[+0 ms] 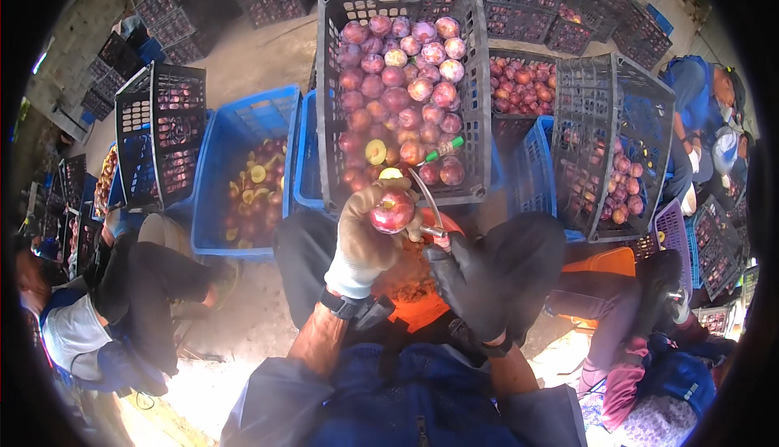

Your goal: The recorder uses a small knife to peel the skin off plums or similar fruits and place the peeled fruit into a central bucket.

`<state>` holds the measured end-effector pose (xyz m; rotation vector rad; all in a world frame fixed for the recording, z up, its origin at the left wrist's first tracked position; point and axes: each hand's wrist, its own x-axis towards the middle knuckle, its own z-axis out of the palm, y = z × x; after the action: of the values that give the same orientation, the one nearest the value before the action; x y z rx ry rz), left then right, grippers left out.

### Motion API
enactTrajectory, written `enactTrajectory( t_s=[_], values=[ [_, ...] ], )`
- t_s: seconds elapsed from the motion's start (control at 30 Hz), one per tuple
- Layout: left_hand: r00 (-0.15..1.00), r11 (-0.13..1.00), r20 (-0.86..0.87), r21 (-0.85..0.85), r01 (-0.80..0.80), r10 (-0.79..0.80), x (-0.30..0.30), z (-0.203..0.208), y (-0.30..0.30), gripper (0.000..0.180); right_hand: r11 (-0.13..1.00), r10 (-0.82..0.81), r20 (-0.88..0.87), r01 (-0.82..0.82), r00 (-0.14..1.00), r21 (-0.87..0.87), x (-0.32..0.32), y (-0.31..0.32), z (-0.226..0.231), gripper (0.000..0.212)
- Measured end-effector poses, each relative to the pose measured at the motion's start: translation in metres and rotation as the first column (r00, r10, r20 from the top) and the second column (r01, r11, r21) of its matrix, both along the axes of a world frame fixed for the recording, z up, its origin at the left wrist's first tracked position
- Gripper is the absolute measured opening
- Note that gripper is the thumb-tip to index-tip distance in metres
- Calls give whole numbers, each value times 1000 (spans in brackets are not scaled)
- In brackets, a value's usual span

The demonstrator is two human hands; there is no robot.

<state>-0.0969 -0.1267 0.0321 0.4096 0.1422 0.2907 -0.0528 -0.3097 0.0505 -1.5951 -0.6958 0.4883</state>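
My left hand [359, 240], in a tan and white work glove, is closed around a red plum [393, 211] in front of my chest. A yellow cut face shows just above that plum; whether it belongs to a second piece in the hand I cannot tell. My right hand [461, 275], in a black glove, grips a knife [428, 196] with a thin curved blade, its tip up beside the plum. Below both hands an orange bucket [418, 311] stands between my knees, with brownish scraps inside. Right ahead, a tilted black crate [326, 90] holds many whole plums and a halved plum [376, 152].
A green and white stick-like object [444, 148] lies on the plums. To the left a blue crate [203, 191] contains halved plums. Another black crate [583, 131] leans at the right. Seated people [134, 293] work on both sides, and stacked crates [519, 9] line the back.
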Motion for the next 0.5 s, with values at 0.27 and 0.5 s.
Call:
enactTrajectory(
  t_s=[0.27, 0.5],
  values=[
    [997, 994, 30, -78, 73, -71, 0, 6, -5, 40, 989, -10, 170, 35, 985, -142, -21, 0, 13, 18],
    [993, 985, 91, 162, 53, -69, -6, 19, -7, 41, 995, 7, 25, -4, 1000, -98, -18, -12, -10, 12]
  ],
)
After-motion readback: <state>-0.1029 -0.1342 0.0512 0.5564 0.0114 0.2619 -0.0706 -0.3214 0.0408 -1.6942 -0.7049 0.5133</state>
